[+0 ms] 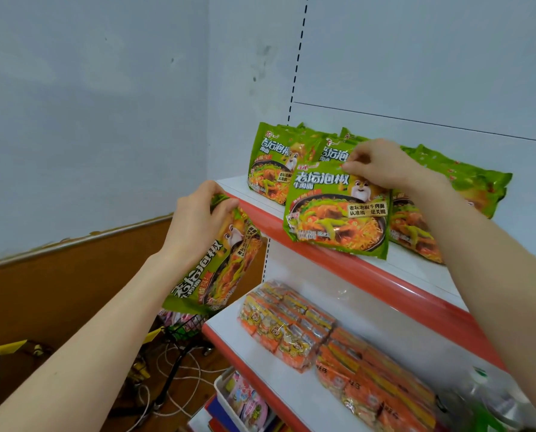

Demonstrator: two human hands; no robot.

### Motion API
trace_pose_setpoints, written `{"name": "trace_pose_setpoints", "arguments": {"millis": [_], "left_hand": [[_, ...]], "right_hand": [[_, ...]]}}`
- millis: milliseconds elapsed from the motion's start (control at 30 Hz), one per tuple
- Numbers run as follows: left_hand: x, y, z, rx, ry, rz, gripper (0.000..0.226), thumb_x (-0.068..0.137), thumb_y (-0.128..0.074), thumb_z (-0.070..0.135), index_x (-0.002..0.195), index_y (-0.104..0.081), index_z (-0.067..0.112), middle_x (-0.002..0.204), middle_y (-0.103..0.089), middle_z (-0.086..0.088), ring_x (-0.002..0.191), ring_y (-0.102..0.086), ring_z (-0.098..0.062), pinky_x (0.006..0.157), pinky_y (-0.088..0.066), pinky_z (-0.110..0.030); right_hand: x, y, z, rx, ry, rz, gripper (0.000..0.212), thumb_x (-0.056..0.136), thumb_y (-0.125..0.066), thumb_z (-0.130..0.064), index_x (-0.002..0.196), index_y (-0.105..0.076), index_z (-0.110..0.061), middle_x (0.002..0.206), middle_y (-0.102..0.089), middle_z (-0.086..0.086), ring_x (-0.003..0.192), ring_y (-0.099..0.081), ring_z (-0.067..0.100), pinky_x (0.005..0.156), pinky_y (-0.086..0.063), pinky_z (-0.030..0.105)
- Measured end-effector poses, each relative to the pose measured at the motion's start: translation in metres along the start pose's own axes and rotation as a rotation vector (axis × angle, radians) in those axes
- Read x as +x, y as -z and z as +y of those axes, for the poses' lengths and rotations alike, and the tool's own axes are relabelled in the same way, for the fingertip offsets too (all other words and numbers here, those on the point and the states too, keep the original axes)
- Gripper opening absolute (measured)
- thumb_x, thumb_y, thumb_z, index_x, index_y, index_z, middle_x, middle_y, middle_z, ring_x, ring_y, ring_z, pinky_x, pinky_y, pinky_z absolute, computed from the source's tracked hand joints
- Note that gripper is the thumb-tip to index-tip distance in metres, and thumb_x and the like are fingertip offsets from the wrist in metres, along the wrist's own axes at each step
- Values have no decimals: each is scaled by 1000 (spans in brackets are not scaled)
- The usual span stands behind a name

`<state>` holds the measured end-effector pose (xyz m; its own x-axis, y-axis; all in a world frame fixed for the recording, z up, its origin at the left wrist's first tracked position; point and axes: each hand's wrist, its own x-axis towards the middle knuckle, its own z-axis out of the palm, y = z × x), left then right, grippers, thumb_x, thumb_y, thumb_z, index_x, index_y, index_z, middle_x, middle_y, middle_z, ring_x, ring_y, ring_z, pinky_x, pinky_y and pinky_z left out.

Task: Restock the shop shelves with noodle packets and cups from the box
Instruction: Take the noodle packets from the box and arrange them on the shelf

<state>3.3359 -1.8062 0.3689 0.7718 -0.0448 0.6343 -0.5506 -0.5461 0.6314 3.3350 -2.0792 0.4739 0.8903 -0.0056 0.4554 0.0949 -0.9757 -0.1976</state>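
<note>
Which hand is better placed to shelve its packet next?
Right: the right hand pinches the upright packet already at the top shelf; the left hand holds the tilted packet below the shelf edge.

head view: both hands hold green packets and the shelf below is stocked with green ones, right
No. The head view shows orange packets on the shelf below, not green. The left hand and right hand do each hold a green packet.

Shop, stocked shelves (369,275), noodle packets (335,213)
</note>
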Motion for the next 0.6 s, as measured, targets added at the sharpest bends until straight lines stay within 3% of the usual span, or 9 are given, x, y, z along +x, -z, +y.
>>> {"name": "trace_pose_setpoints", "arguments": {"millis": [100, 233, 433, 600], "left_hand": [[0, 0, 2, -12, 2, 8, 23, 91, -55, 28, 100, -57, 6, 81, -55, 4, 71, -52, -12, 57, -37, -15], [0, -1, 4, -29, 7, 12, 23, 91, -56, 27, 99, -58, 6, 78, -57, 3, 73, -54, -16, 60, -40, -16], [-2, 1, 4, -80, 30, -5, 8, 92, -55, 27, 92, -52, 20, 73, -51, 20, 67, -52, 4, 56, -40, -11], [-1, 7, 5, -132, 43, -11, 8, 92, -54, 28, 90, -50, 21, 75, -52, 20, 68, -54, 6, 53, -39, -10]], "right_hand": [[2, 8, 3, 8, -35, 179, 23, 89, -58, -26, 101, -64, -6, 103, -64, 13, 95, -56, 26, 79, -41, 34], [8, 6, 8, -55, -127, 312, 22, 92, -52, -27, 104, -63, -11, 108, -65, 12, 105, -56, 31, 83, -42, 37], [9, -17, 13, -92, -122, 274, 25, 94, -48, -28, 106, -61, -10, 105, -67, 13, 100, -58, 32, 75, -40, 34], [13, -12, 15, -145, -127, 203, 28, 94, -48, -29, 111, -60, -11, 111, -65, 13, 105, -56, 32, 77, -42, 35]]}}
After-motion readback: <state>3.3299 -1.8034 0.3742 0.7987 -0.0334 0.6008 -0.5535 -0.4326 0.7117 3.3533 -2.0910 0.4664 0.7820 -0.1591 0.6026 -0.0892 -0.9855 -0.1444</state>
